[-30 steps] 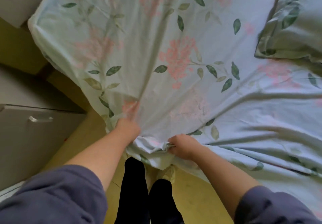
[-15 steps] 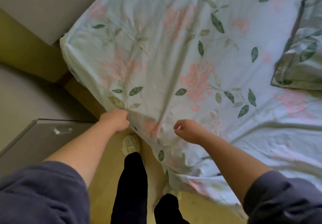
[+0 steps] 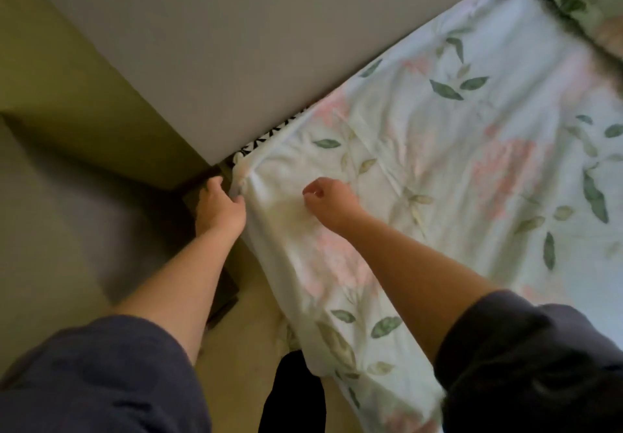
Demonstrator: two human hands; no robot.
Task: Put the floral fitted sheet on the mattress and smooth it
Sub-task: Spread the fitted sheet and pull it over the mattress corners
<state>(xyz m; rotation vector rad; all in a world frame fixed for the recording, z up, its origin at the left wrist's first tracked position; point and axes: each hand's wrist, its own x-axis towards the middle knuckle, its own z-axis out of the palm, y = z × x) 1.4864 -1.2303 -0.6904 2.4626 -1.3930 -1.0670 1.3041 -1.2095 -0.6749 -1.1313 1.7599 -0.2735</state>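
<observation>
Floral fitted sheet (image 3: 455,163) lay spread across the right half of the frame, with a black-and-white patterned strip (image 3: 269,136) showing at its upper-left edge. I saw the left hand (image 3: 219,208) gripping the bunched corner below the grey panel (image 3: 236,45). The right hand (image 3: 328,198) sat curled over the sheet; I couldn't tell whether it pinched fabric.

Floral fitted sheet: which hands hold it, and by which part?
The left hand grips the pale floral fitted sheet at its bunched corner. The right hand is curled over it; a hold cannot be told.
</observation>
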